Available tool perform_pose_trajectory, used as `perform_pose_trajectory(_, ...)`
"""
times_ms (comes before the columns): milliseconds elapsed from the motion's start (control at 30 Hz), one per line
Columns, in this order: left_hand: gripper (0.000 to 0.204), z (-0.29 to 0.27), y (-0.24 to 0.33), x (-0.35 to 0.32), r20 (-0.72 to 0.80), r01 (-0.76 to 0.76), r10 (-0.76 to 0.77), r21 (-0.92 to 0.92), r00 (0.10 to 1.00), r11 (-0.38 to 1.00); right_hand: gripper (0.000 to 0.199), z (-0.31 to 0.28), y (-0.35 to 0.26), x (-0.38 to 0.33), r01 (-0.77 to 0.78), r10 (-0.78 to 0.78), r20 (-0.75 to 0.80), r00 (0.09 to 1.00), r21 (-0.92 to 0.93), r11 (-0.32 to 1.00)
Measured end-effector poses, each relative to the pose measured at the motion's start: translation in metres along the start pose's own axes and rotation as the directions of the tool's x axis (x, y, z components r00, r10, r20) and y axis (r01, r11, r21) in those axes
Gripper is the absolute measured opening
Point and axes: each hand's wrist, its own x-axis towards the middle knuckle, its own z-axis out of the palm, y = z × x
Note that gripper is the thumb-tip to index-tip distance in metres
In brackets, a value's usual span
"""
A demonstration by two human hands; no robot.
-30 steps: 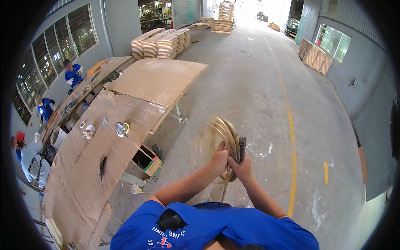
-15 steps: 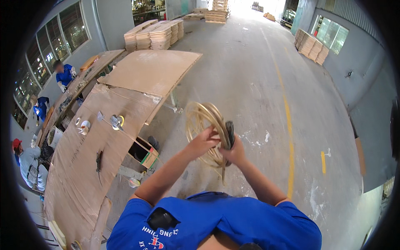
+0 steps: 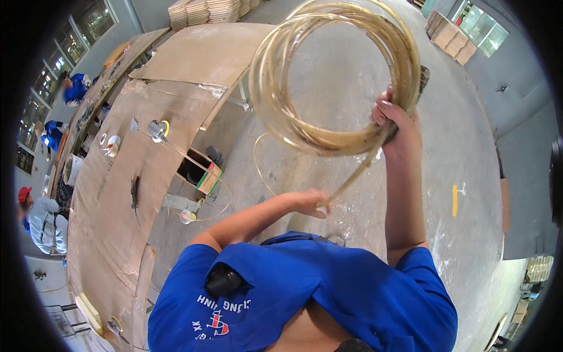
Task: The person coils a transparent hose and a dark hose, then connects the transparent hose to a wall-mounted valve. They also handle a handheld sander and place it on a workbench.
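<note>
A big coil of translucent yellowish hose (image 3: 406, 64) hangs in front of me, raised and facing me as a wide ring. My right hand (image 3: 397, 126) is wrapped round the bundled loops at the ring's lower right. Past that hand, a dark piece (image 3: 423, 79) sticks out, its kind unclear. One length of hose slants down from the grip to my left hand (image 3: 311, 203), whose fingers are closed on it below the coil. A thin stretch of hose also loops down on the left, beyond my left forearm.
At left stands a long table covered with brown sheeting (image 3: 117, 217); on it are a round power tool (image 3: 157, 130), a white container (image 3: 112, 145) and a dark tool (image 3: 134, 192). A cardboard box (image 3: 200, 170) sits beside it. Several people work farther left. Stacked boards (image 3: 450, 38) line the right wall.
The coil has gone up and now faces me as an open ring. My right hand rose with it. My left hand left the loops and moved down along the hose's hanging length.
</note>
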Motion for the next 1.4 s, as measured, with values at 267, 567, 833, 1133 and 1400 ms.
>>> perform_pose_trajectory(267,0.030,-0.063,-0.164,-0.054,-0.413,0.828,-0.805,-0.181,0.425,0.530,0.039,-0.051,-0.120,-0.045,-0.154,0.402,0.390,0.828,-0.532,0.832)
perform_pose_trajectory(567,0.024,-0.201,-0.078,-0.058,-0.537,0.610,-0.316,0.556,0.782,0.564,0.043,-0.106,-0.057,-0.072,0.071,0.273,0.087,0.958,-0.995,0.067)
perform_pose_trajectory(833,0.018,-0.149,-0.002,0.002,-0.431,-0.113,-0.564,-0.853,0.704,0.510,0.025,-0.144,0.090,-0.068,-0.282,-0.056,-0.415,0.908,-0.705,0.651)
perform_pose_trajectory(1133,0.022,-0.138,0.057,0.040,-0.718,-0.058,-0.335,-0.462,0.610,0.885,0.018,-0.078,0.158,-0.046,-0.243,0.211,-0.142,0.967,-0.271,0.931)
perform_pose_trajectory(1400,0.042,-0.175,0.054,-0.038,-0.516,0.090,-0.289,-0.376,0.806,0.922,0.025,-0.067,0.125,-0.003,-0.278,0.229,-0.195,0.954,-0.286,0.917)
